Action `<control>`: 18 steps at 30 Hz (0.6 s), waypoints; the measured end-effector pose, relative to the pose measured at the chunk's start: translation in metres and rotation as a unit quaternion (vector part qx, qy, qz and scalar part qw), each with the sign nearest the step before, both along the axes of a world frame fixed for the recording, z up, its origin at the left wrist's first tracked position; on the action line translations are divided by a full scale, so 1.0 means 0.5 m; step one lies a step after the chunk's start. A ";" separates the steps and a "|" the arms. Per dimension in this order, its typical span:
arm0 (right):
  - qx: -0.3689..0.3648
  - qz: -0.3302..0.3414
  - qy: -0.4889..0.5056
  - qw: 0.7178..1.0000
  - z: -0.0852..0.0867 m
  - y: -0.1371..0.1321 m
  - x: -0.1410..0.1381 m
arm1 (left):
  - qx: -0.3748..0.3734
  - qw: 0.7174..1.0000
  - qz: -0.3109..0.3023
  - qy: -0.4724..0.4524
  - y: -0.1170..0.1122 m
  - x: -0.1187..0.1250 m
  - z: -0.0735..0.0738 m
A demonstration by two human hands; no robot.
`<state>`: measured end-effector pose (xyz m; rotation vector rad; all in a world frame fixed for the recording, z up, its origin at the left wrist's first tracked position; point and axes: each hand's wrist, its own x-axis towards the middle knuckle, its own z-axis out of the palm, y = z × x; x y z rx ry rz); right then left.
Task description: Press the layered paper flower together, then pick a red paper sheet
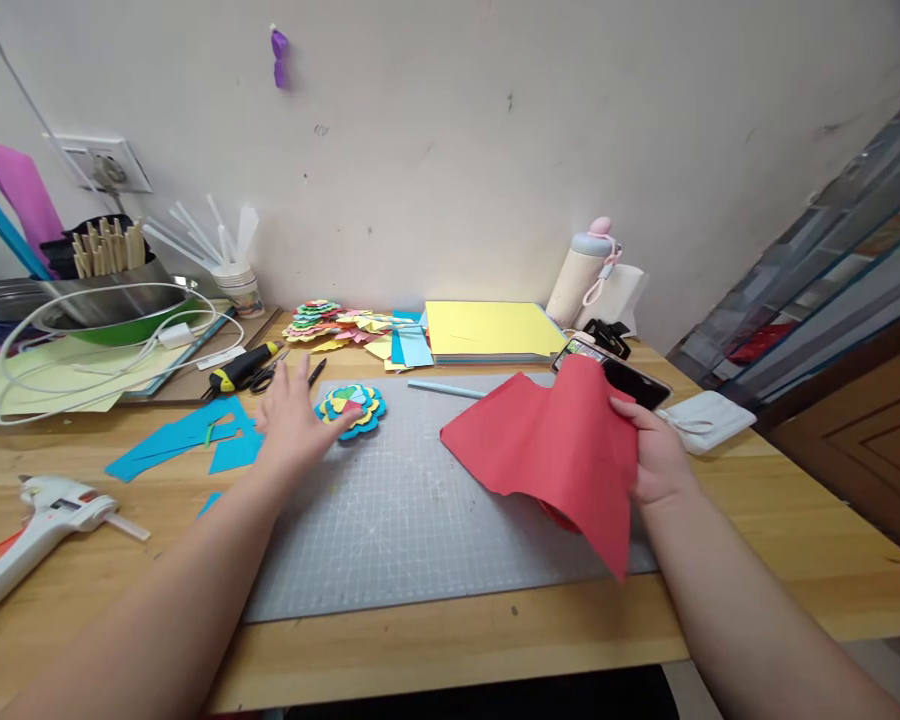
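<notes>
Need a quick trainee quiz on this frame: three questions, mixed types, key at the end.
1. Which hand holds the red paper?
2. True or false: the glue gun lies on the table, off the mat.
3. What colour is the top of the stack behind the mat? A) pink B) yellow C) green

Key:
1. The right hand.
2. True.
3. B.
</notes>
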<state>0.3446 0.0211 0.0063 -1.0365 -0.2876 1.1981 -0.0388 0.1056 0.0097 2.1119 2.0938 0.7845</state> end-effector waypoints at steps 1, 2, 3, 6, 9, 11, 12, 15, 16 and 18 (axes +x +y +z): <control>-0.005 0.008 -0.010 1.000 0.000 0.001 -0.004 | 0.012 1.000 0.020 -0.017 -0.005 -0.004 0.002; -0.006 0.012 -0.022 1.000 0.001 0.001 -0.010 | 0.019 0.999 0.033 -0.033 -0.012 -0.007 0.002; 0.000 0.012 -0.034 0.999 0.004 0.002 -0.017 | 0.022 0.998 0.037 -0.046 -0.019 -0.010 0.002; 0.063 -0.015 -0.071 0.995 0.027 -0.004 -0.049 | 0.019 0.997 0.021 -0.074 -0.042 -0.013 -0.002; 0.159 -0.046 -0.112 0.980 0.071 -0.038 -0.083 | 0.027 0.995 0.001 -0.095 -0.056 -0.012 -0.003; 0.249 -0.011 -0.211 0.945 0.110 -0.074 -0.101 | 0.049 0.993 -0.005 -0.108 -0.061 -0.015 0.003; 0.297 0.045 -0.293 0.908 0.131 -0.093 -0.110 | 0.066 0.991 -0.006 -0.115 -0.063 -0.018 0.008; 0.356 0.339 -0.502 0.711 0.183 -0.136 -0.142 | 0.117 0.983 0.005 -0.139 -0.070 -0.032 0.026; 0.352 0.406 -0.561 0.630 0.192 -0.144 -0.156 | 0.133 0.978 0.013 -0.162 -0.075 -0.037 0.033; 0.322 0.484 -0.652 0.487 0.193 -0.151 -0.188 | 0.157 0.962 0.034 -0.220 -0.092 -0.041 0.049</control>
